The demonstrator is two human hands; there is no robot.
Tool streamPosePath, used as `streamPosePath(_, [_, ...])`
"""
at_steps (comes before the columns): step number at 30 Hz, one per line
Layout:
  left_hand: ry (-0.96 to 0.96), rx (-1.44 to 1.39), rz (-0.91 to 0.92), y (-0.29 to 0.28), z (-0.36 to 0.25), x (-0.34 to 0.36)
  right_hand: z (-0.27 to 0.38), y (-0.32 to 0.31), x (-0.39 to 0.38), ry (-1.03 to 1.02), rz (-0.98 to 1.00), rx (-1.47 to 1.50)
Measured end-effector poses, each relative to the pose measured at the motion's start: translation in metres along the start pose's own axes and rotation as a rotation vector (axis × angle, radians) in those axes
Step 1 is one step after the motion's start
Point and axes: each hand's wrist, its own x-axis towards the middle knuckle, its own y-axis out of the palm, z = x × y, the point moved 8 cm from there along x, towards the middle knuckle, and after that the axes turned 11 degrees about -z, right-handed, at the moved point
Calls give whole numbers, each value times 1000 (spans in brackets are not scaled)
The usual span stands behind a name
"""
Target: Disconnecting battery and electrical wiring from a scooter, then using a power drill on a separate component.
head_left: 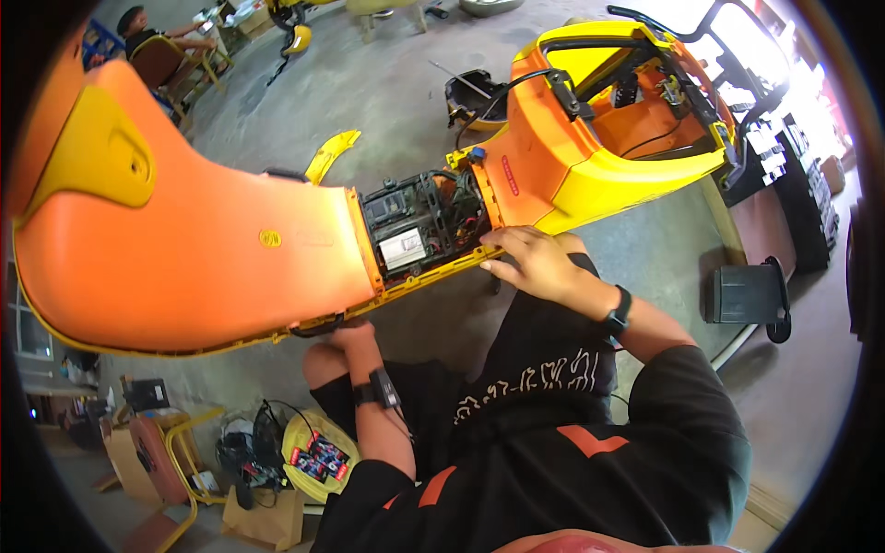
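An orange-and-yellow scooter body [203, 263] stretches across the view, its middle compartment exposing black housings, wiring and a silver-labelled box [402, 249]. My right hand [525, 263] lies at the compartment's lower yellow rail [433, 270], fingertips touching it, fingers apart. My left hand [352, 334] is at the underside of the orange body beside a black curved part [316, 327]; its fingers are hidden. The yellow-and-orange front section [627, 184], with black tubes and open interior, extends to the upper right. A loose yellow trim piece [332, 155] lies on the floor beyond.
A seated person [147, 41] is at upper left. A black-and-yellow tub [477, 101] sits behind the scooter. A black container [742, 295] and stacked black parts [797, 212] are at right. Chairs [161, 452], a yellow bag [318, 461] and cardboard [258, 521] fill the lower left.
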Motion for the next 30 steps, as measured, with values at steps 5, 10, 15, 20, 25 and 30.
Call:
streamPosePath(5, [-499, 211, -501, -40, 89, -101, 63, -159, 42, -282, -388, -238])
streamPosePath(10, [-753, 320, -106, 38, 124, -183, 10, -212, 72, 21, -432, -652])
streamPosePath(15, [-641, 542, 373, 132, 113, -209, -18, -194, 70, 159, -217, -775])
streamPosePath(20, [-353, 850, 652, 232, 117, -201, -8, -190, 73, -10, -416, -740])
streamPosePath(25, [136, 1316, 797, 322, 147, -178, -10, -191, 74, -51, -427, -685])
streamPosePath(30, [561, 1726, 1025, 366, 185, -164, -17, -192, 66, -40, -379, -686])
